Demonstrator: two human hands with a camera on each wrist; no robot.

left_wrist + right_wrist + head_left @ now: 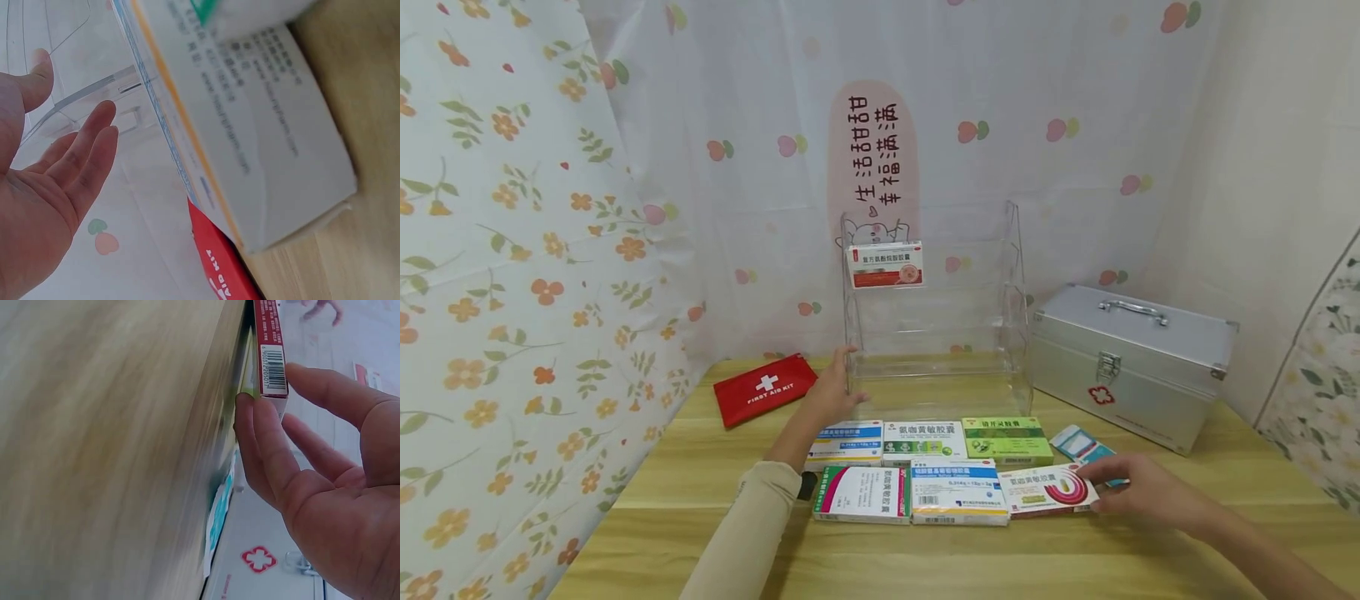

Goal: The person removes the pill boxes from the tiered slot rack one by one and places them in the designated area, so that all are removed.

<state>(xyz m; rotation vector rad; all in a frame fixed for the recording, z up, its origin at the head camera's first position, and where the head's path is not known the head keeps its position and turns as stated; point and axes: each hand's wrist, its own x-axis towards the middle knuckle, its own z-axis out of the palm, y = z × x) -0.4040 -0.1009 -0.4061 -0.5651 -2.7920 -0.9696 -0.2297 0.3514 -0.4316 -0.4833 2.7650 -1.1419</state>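
My right hand (1150, 493) pinches the right end of a white and red medicine box (1048, 490), the thumb on one face and fingers on the other in the right wrist view. That box is at the right of the front row of boxes. My left hand (835, 392) is at the lower left side of a clear tiered display rack (936, 354); its fingers are spread and relaxed, and I cannot tell whether they touch the plastic. A red and white medicine box (887, 265) stands in an upper tier of the rack.
Other medicine boxes lie before the rack, among them a blue and white box (958, 492) and a green box (1007, 440). A teal and white packet (1084, 446) lies near a silver medical case (1131, 358). A red first aid pouch (765, 388) lies at the left.
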